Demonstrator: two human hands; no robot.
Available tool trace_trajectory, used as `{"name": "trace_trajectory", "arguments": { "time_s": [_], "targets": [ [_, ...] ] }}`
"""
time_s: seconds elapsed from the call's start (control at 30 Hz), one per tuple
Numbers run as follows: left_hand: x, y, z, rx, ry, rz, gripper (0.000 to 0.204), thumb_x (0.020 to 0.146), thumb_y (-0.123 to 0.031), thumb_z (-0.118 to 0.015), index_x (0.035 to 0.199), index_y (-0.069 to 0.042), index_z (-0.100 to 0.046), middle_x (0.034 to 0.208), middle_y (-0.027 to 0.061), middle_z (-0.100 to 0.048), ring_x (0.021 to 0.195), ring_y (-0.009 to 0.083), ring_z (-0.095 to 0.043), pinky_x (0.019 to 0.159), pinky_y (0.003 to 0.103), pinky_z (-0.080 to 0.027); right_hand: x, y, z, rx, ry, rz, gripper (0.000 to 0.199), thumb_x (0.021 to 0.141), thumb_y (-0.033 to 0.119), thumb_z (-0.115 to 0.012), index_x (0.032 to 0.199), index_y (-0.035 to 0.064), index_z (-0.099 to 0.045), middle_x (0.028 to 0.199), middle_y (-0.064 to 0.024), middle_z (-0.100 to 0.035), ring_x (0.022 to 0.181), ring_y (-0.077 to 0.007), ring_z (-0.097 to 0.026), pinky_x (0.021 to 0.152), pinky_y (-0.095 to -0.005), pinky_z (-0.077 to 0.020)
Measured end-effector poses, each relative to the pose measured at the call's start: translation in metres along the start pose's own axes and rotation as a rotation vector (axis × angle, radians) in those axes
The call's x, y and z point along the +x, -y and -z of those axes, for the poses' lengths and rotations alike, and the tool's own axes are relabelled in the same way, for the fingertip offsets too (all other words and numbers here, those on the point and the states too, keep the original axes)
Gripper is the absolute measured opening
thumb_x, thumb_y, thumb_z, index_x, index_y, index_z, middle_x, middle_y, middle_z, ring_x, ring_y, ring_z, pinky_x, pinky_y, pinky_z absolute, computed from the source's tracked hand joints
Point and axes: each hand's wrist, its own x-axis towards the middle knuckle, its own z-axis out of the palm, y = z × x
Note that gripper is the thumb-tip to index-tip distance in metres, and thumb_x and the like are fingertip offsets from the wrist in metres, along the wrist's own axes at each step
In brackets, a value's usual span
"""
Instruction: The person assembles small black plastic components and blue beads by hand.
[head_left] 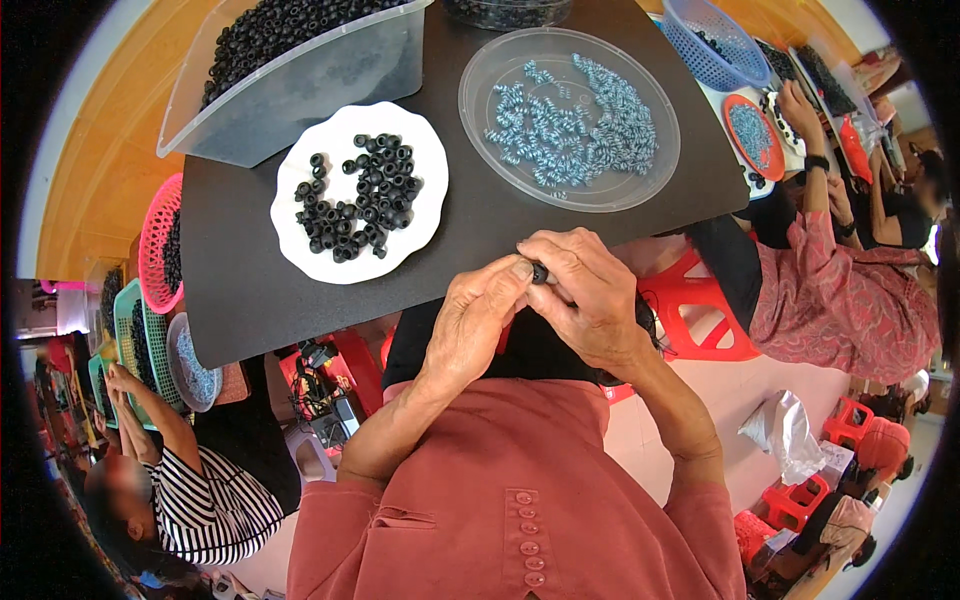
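Just off the table's near edge, my left hand and my right hand meet with fingertips pinched together. Between them is a small black round part, partly covered by the fingers. Whether anything else sits in the pinch is hidden. Ahead to the left, a white scalloped plate carries many loose black hollow parts of a similar look. Ahead to the right, a round clear plastic tray holds a spread of small bluish coil springs.
A clear bin heaped with black parts stands at the far left of the dark table. A pink basket is beside the left edge. Co-workers sit on both sides, one in a striped shirt. A red stool stands at right.
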Motion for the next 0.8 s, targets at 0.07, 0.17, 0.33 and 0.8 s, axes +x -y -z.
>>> {"name": "trace_trajectory", "arguments": {
  "time_s": [0.07, 0.17, 0.33, 0.8],
  "targets": [
    [0.004, -0.002, -0.007, 0.0, 0.012, -0.026, 0.028, 0.098, -0.022, -0.044, 0.093, 0.003, -0.058, 0.075, -0.0041, -0.047, 0.068, 0.0035, -0.037, 0.058, 0.02, -0.033, 0.0, 0.0, 0.0, -0.066, -0.021, 0.048, 0.046, 0.064, -0.001, -0.071, 0.108, -0.0011, -0.058, 0.096, -0.0133, -0.062, 0.077, -0.027, -0.057, 0.068, -0.0362, -0.0452],
    [0.009, -0.004, -0.009, 0.03, 0.013, -0.062, 0.027, 0.098, -0.02, -0.043, 0.09, 0.002, -0.055, 0.073, -0.004, -0.045, 0.069, 0.0049, -0.037, 0.06, 0.021, -0.034, 0.001, -0.003, 0.0, -0.158, -0.049, 0.116, 0.046, 0.064, 0.0, -0.07, 0.109, -0.0019, -0.057, 0.098, -0.014, -0.06, 0.078, -0.0281, -0.057, 0.069, -0.037, -0.0447],
    [0.008, -0.005, 0.002, 0.208, -0.066, -0.069, 0.026, 0.096, -0.019, -0.042, 0.088, 0.003, -0.053, 0.073, -0.0001, -0.047, 0.071, 0.0079, -0.04, 0.063, 0.025, -0.038, 0.003, -0.001, -0.006, -0.165, 0.008, 0.088, 0.045, 0.065, 0.002, -0.07, 0.108, -0.002, -0.056, 0.098, -0.0143, -0.06, 0.08, -0.0286, -0.058, 0.07, -0.0376, -0.0452],
    [0.019, -0.019, 0.02, 0.453, -0.151, -0.365, 0.037, 0.099, -0.027, -0.041, 0.091, 0.004, -0.06, 0.08, 0.0077, -0.066, 0.077, 0.0119, -0.06, 0.072, 0.026, -0.046, 0.201, -0.088, 0.036, -0.26, -0.16, 0.03, 0.037, 0.079, 0.027, -0.07, 0.106, 0.0017, -0.064, 0.1, -0.0165, -0.066, 0.088, -0.0288, -0.064, 0.079, -0.0379, -0.0498]
  ]
}}
